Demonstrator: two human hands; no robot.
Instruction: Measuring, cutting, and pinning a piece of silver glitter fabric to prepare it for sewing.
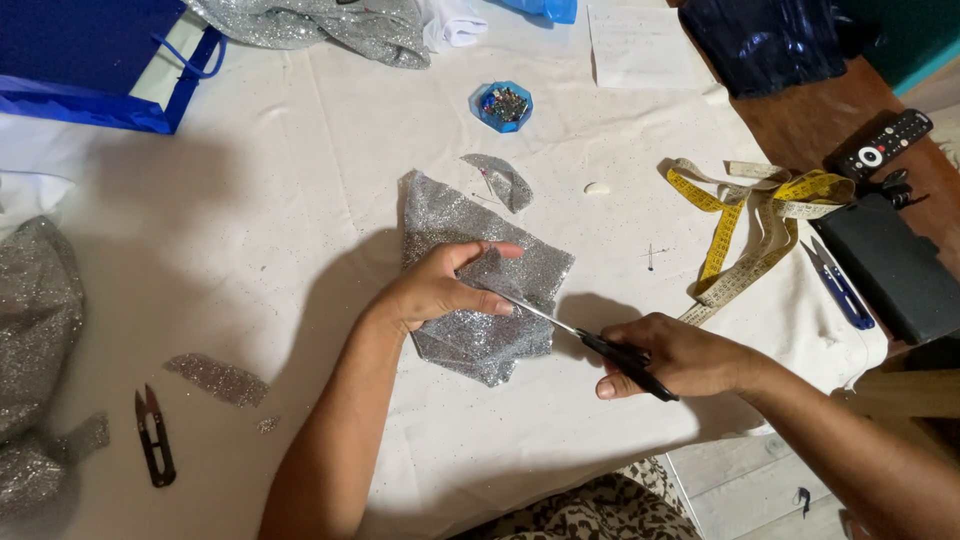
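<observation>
Right hand (672, 357) works scissors (590, 340) into glittery silver fabric (470, 260); no legible writing.

Yellow tape measure (745, 225), blue pin box (502, 106) — black thread snips (154, 436); remote (885, 143).

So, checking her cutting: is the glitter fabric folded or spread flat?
Folded: the silver glitter fabric lies doubled, layered edges showing beneath the left hand.
</observation>
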